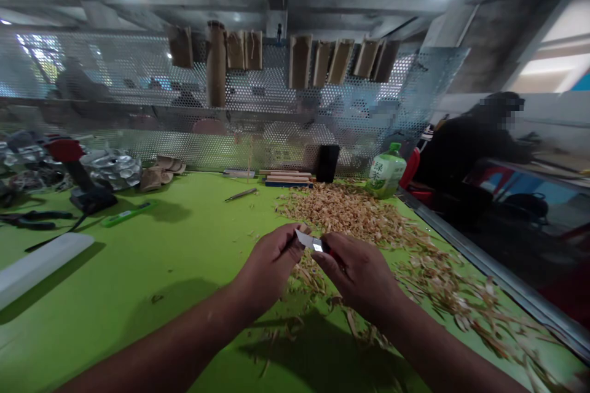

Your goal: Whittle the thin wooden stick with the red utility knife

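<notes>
At the middle of the head view, above the green tabletop (198,282), see a knife (304,237) gripped in the closed fingers of the right hand (362,267), blade-tip toward the left hand (267,264). Find the wood (306,229) pinched there, in the left fingers, right by the blade; cannot tell whether touching it. Can read 绿茶 on the label of the bottle (386,171) at the back right; cannot make out the smaller print. Follow the metal edge (492,270) slanting down the right side, near the shavings (345,209) spread from the bottle to below the hands. At the back, meet the perforated screen (262,135). Leftward, see a broad stretch of green surface between the left hand and the white block (43,267); beyond, find the pliers (39,218) and drill (76,175).
</notes>
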A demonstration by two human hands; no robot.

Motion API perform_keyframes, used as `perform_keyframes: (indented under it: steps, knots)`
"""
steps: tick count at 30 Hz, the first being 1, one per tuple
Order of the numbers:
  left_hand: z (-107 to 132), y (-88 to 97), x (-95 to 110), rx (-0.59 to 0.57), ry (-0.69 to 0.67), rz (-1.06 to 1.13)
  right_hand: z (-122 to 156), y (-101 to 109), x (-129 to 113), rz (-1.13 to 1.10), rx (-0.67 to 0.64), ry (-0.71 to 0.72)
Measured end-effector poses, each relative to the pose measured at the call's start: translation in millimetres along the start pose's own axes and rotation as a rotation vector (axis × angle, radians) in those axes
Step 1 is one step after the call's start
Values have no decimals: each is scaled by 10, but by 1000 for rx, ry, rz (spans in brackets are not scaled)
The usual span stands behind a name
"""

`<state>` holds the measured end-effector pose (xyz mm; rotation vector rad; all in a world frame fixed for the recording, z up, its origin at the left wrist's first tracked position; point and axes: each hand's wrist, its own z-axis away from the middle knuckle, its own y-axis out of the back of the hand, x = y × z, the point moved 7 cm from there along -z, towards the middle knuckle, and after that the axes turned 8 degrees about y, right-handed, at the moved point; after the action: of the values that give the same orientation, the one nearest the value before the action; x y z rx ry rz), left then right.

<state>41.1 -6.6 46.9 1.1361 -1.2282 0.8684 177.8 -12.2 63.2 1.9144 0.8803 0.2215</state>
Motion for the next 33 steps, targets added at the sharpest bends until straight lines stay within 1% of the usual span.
perform_keyframes:
  steps: [6,10,20,24,26,27,29,31,33]
  knots:
    - [14,-4,37,2,-14,-35,11,13,-2,17,11,0]
    - [17,-10,20,-8,2,-6,13,29,1,8,24,1]
    - [23,-5,31,-1,-10,-17,2,15,9,1,-5,-10]
    - [14,7,41,17,-19,-44,7,1,29,-60,-25,-45]
    - [-1,35,70,43,-41,-82,11,-42,58,-219,-46,-78]
    - [-11,56,83,62,-47,-103,16,-76,84,-353,-56,-112]
    - [-36,103,91,93,-37,-144,32,-164,162,-680,-60,-223]
    - [-63,142,77,111,-17,-181,48,-247,257,-997,-23,-358]
    - [-87,165,51,118,-7,-215,43,-294,350,-1223,49,-447]
